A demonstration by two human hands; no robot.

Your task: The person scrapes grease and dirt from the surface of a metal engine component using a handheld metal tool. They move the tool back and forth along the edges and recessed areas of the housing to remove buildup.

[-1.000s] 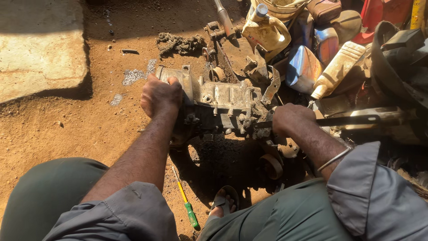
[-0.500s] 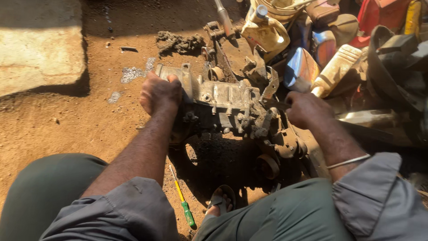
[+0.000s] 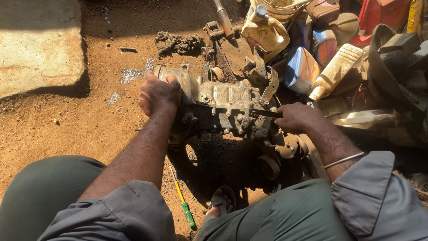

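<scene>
Grimy metal engine casing (image 3: 218, 105) (oily) | both hands gripping it

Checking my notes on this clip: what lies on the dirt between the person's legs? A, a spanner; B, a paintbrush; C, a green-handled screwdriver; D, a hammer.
C: a screwdriver with a yellow shaft and green handle lies on the dirt by the sandalled foot.

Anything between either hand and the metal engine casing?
Nothing visible. The left hand grips the casing's left end directly. The right hand holds a dark tool whose tip sits against the casing's right end, so only that tool lies between hand and casing there.
</scene>
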